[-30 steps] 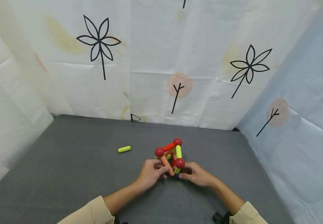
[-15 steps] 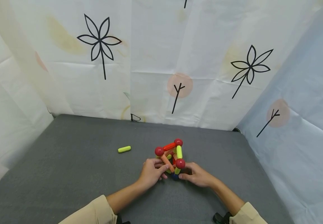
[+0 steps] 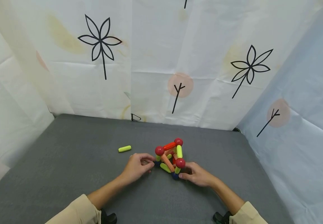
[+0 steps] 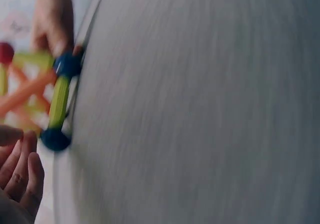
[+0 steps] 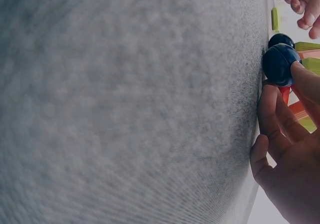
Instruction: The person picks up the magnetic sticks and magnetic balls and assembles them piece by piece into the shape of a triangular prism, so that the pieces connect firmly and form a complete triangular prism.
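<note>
A frame built of coloured sticks and balls stands on the dark grey table. Red balls (image 3: 180, 163) mark its upper corners, joined by an orange stick (image 3: 168, 163), a red stick (image 3: 169, 146) and a yellow-green stick (image 3: 179, 151). My right hand (image 3: 196, 175) pinches the near blue ball (image 5: 280, 66) at the base between thumb and fingers. A lower yellow-green stick (image 4: 59, 101) links it to the left blue ball (image 4: 55, 140). Beside that ball, my left hand (image 3: 137, 165) has loosely bent fingers and holds nothing. Part of the far side is hidden.
One loose yellow-green stick (image 3: 125, 149) lies on the table (image 3: 80, 161), left of the frame and beyond my left hand. A white patterned cloth (image 3: 150, 46) rises behind the table and along both sides.
My left hand has let go of the orange stick and moved left to the left blue ball. That stick's near end has settled by the near red ball. My right hand stays put.
</note>
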The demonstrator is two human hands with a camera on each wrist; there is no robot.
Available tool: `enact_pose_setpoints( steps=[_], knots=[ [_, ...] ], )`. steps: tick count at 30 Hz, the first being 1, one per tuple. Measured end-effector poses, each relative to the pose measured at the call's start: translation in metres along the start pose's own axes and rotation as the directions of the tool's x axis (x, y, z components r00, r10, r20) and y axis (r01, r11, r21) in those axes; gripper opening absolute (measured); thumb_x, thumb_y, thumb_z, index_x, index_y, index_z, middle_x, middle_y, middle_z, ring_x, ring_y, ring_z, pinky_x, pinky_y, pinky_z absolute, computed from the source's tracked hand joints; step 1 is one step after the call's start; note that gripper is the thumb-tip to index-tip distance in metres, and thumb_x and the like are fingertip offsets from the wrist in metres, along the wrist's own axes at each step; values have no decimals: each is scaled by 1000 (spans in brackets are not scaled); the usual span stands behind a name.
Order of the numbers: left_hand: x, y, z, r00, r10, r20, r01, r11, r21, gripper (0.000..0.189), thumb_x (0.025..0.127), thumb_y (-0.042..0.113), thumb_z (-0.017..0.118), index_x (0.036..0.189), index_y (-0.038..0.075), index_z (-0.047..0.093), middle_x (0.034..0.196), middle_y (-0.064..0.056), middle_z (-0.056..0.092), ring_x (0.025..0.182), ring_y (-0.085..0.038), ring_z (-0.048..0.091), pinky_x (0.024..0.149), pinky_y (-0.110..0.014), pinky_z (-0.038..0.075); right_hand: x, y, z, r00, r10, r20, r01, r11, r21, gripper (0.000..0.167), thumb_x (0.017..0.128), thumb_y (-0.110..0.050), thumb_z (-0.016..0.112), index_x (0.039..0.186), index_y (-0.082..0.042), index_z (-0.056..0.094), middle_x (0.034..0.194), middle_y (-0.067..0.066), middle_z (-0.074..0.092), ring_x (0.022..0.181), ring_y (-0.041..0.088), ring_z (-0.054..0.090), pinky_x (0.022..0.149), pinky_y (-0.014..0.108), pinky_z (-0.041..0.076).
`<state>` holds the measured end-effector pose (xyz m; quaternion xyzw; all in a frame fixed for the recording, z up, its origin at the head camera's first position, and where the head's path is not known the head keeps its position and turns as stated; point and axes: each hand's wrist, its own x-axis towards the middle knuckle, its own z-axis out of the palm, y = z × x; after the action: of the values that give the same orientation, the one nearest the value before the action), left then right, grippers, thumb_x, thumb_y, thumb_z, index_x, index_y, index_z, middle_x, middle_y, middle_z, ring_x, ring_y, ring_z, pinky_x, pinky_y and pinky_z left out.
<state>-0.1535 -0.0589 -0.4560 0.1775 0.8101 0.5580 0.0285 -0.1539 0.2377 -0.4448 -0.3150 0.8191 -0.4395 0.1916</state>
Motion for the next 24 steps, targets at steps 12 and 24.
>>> enact_pose_setpoints(
  steps=[12,24],
  knots=[
    [5,-48,-90,976,165,-143,-64,842,535,68,79,8,84,139,3,54,112,-11,72,107,-36,63,92,-60,43,-1,0,1,1000,18,-5,-18,1000,-3,28,97,-12,64,123,-2,64,106,7,66,85,14,55,75,27,47],
    [9,-49,-95,980,145,-134,-72,894,442,56,84,2,78,135,4,55,105,-7,74,108,-33,65,85,-54,49,-1,0,1,1000,2,-12,-2,1000,0,30,96,-12,65,125,-2,64,110,9,67,85,14,55,74,28,47]
  ],
)
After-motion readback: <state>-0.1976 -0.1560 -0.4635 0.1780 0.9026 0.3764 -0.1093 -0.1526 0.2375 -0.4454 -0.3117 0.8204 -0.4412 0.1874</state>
